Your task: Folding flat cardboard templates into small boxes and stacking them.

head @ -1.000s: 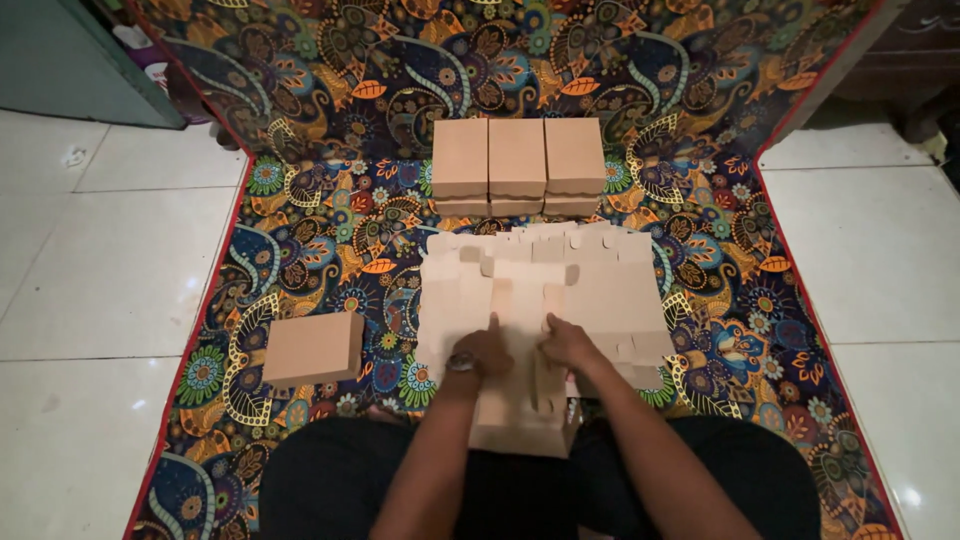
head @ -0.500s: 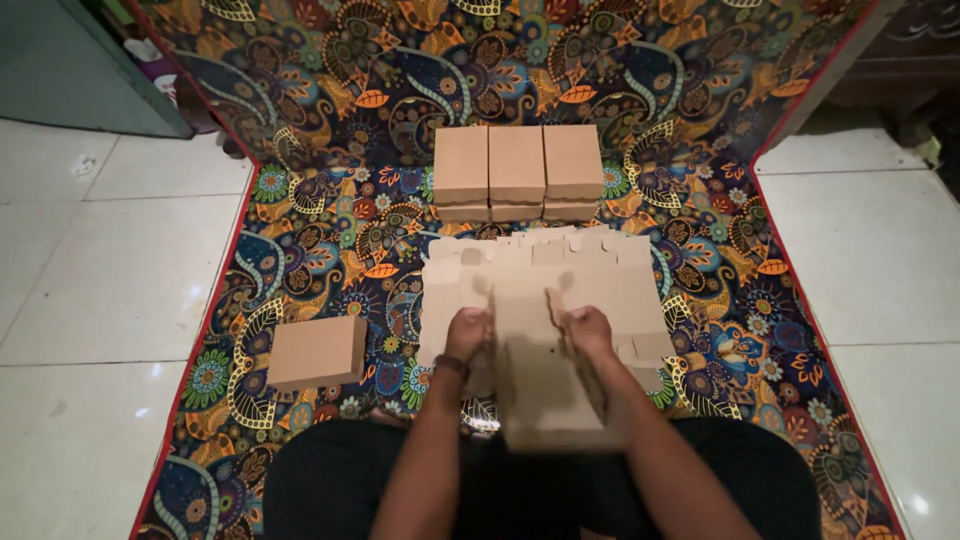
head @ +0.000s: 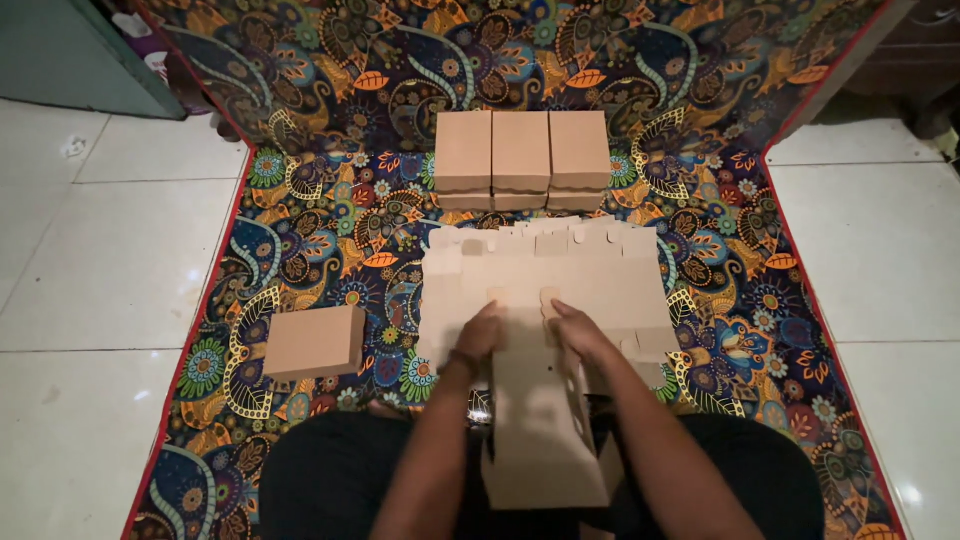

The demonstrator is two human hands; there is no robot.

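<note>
**Cardboard blank folded over a patterned mat**

A brightly patterned mat (head: 330, 215), edged in red and printed with paisley and flower shapes, was laid across a floor of pale tiles (head: 110, 290). A grey-green panel (head: 70, 55) was seen at the upper left, and dark furniture at the upper right corner. At the far side of the mat, three closed tan boxes (head: 521, 155) were set side by side, touching one another. A single closed box (head: 313, 343) was placed apart, near the mat's left edge.

In the middle of the mat, a stack of flat die-cut cardboard sheets (head: 600, 275) was spread, their notched tabs fanned along the far edge. A partly folded cardboard blank (head: 540, 430) was held in front of the stack, over the person's lap, with one long panel running toward the camera and a side wall raised along its right edge. The same tan colour was shown by it as by the finished boxes.

The left hand (head: 481, 333) was pressed on the far left end of the blank, fingers curled down over a tab. The right hand (head: 578, 330) was closed on the far right end in the same way, thumb turned inward. The two hands were kept near each other but not touching, both clamped on the blank.
</note>
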